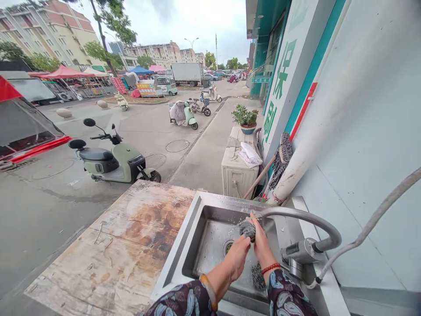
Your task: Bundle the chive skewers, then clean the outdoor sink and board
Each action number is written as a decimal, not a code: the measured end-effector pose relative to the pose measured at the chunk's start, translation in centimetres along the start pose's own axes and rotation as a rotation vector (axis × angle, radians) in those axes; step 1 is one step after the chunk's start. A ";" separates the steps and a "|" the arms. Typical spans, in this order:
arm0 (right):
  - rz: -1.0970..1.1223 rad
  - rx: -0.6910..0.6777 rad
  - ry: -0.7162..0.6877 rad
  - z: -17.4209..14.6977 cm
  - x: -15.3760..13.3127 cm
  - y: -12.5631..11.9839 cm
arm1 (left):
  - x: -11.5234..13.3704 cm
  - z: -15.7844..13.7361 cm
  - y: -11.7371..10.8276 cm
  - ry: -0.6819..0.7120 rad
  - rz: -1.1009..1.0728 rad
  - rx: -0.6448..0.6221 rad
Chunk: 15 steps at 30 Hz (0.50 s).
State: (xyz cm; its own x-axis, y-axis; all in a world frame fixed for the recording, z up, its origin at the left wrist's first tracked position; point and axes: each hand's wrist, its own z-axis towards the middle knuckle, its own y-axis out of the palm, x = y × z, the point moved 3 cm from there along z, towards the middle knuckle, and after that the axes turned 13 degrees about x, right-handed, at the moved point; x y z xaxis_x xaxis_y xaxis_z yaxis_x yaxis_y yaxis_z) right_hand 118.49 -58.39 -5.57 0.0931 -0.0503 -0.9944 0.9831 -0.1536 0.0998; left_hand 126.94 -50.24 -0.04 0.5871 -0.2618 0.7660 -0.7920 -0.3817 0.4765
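Both my hands are over the stainless steel sink (210,245), under the end of the curved faucet (305,215). Between them is a dark grey wire scrubber (247,230), with water splashing around it. My left hand (237,258) is closed on its near side. My right hand (259,240) presses against it from the right, fingers pointing up and away from me. A second dark scrubber (258,276) lies in the basin below my right wrist. The drain (227,248) shows just left of my hands.
A stained wooden board (131,245) adjoins the sink's left side. A grey hose (371,228) runs along the wall at right. Beyond the sink are a mop (283,153) and a white outdoor unit (238,171) bearing a cloth and potted plant. A green scooter (121,160) stands left.
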 end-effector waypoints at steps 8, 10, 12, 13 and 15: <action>0.110 -0.008 0.195 -2.5 -1.0 -1.5 | 2.1 2.3 -0.7 -0.057 -0.049 0.087; 0.159 0.057 0.226 -2.2 -1.9 -0.5 | 1.7 2.6 -0.4 -0.072 -0.072 0.081; 0.218 0.139 0.296 -2.0 -2.6 0.3 | 1.2 3.0 -0.3 -0.040 -0.110 0.118; 0.235 0.170 0.328 -2.1 -2.9 0.6 | 1.0 3.3 -0.4 -0.019 -0.132 0.149; 0.223 0.199 0.342 -3.0 -3.7 0.9 | 0.7 3.7 -0.8 -0.011 -0.171 0.216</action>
State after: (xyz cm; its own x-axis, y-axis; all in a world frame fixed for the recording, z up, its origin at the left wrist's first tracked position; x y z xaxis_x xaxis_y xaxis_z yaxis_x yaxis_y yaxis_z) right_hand 119.53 -55.34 -1.86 0.3789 0.2197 -0.8990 0.8867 -0.3643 0.2846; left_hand 128.57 -53.38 -1.46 0.7120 -0.1861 0.6771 -0.6276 -0.6010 0.4948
